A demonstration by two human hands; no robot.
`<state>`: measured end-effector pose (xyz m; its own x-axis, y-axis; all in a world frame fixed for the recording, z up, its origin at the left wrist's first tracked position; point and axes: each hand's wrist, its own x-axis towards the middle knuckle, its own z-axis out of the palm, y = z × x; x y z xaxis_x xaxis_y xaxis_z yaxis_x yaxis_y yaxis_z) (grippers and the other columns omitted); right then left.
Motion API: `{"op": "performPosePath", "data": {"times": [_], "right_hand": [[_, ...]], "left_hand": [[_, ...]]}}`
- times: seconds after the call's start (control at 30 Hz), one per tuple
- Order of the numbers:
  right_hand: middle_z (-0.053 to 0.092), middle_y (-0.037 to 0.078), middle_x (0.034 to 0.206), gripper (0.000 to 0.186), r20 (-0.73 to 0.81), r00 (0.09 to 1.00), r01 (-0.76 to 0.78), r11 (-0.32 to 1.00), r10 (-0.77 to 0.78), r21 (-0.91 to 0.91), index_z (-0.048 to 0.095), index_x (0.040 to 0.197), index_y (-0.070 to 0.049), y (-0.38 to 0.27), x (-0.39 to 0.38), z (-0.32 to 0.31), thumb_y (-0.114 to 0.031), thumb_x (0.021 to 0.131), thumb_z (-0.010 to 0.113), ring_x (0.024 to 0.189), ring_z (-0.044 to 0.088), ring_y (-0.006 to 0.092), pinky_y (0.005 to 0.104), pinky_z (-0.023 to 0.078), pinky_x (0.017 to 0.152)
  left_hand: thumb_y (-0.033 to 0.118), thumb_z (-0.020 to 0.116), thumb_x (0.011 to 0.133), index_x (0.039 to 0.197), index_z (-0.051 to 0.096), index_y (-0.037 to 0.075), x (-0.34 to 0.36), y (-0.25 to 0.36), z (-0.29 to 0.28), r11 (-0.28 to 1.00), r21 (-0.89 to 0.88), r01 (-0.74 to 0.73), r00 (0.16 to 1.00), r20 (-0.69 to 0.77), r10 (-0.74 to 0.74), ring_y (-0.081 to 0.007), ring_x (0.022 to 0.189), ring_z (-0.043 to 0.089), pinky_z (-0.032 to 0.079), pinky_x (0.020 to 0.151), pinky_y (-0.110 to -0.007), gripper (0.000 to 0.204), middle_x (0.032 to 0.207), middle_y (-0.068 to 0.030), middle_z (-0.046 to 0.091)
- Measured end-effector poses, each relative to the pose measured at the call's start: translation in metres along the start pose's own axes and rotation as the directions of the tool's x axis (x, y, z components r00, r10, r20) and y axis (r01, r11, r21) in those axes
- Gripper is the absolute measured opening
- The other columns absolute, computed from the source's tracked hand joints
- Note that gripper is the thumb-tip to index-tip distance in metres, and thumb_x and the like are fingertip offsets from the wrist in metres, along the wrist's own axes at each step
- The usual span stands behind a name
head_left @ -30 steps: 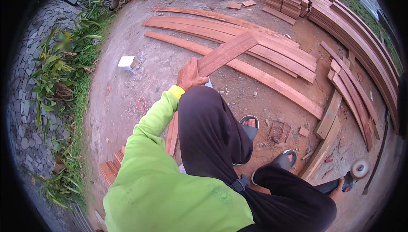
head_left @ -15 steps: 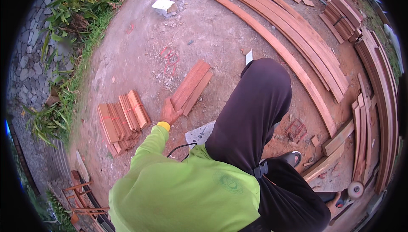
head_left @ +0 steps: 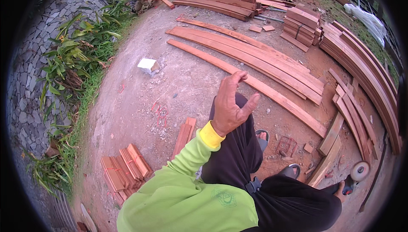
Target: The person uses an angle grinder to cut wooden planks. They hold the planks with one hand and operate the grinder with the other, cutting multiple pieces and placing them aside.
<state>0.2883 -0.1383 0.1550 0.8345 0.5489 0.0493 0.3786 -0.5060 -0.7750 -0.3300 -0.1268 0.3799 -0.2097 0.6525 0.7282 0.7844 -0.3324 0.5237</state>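
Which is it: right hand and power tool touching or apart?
Touching. The head view shows the right hand gripping the power tool behind its round wheel.

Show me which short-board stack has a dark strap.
The upper-right short-board stack; the lower-left stack has red ties, and the board pair beside the left sleeve shows none.

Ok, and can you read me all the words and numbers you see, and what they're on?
There are none I can read.
Green shirt: a round emblem, too small and blurred to make out any letters.
Tool in the right hand: no letters I can make out.
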Motion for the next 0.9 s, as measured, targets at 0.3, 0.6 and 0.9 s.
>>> {"op": "performPosePath", "data": {"times": [0.3,0.6,0.9], "right_hand": [[0.069,0.010,0.094,0.050,-0.010,1.000,-0.002,0.966,0.005,0.258,0.068,0.105,0.006,-0.024,-0.064,-0.001,-0.023,0.071,0.088,0.076,0.064,0.0178,0.0317,0.052,0.073],[0.069,0.009,0.090,0.042,0.080,0.996,-0.080,0.897,0.050,0.436,0.065,0.106,0.004,-0.109,-0.113,-0.023,-0.017,0.072,0.079,0.075,0.063,0.0167,0.0328,0.051,0.072],[0.069,0.015,0.094,0.050,0.079,0.996,-0.080,0.907,0.052,0.414,0.064,0.103,0.005,-0.093,-0.121,0.003,-0.023,0.066,0.083,0.082,0.066,0.0223,0.0360,0.053,0.076]], "left_hand": [[0.040,0.067,0.093,0.118,0.059,-0.006,-0.099,0.129,0.245,0.640,-0.347,0.686,0.314,0.934,0.170,-0.0284,0.100,0.064,0.050,0.089,-0.039,0.053,0.105,-0.0221,0.066],[0.033,0.082,0.079,0.134,0.053,-0.004,-0.218,0.164,0.332,0.515,-0.095,0.852,-0.233,0.812,0.536,-0.0165,0.106,0.062,0.050,0.093,-0.033,0.072,0.122,-0.0119,0.066],[0.031,0.084,0.077,0.133,0.053,-0.004,-0.248,0.151,0.339,0.440,-0.029,0.898,-0.235,0.812,0.534,-0.0192,0.105,0.064,0.050,0.092,-0.033,0.073,0.120,-0.0134,0.066]]}}
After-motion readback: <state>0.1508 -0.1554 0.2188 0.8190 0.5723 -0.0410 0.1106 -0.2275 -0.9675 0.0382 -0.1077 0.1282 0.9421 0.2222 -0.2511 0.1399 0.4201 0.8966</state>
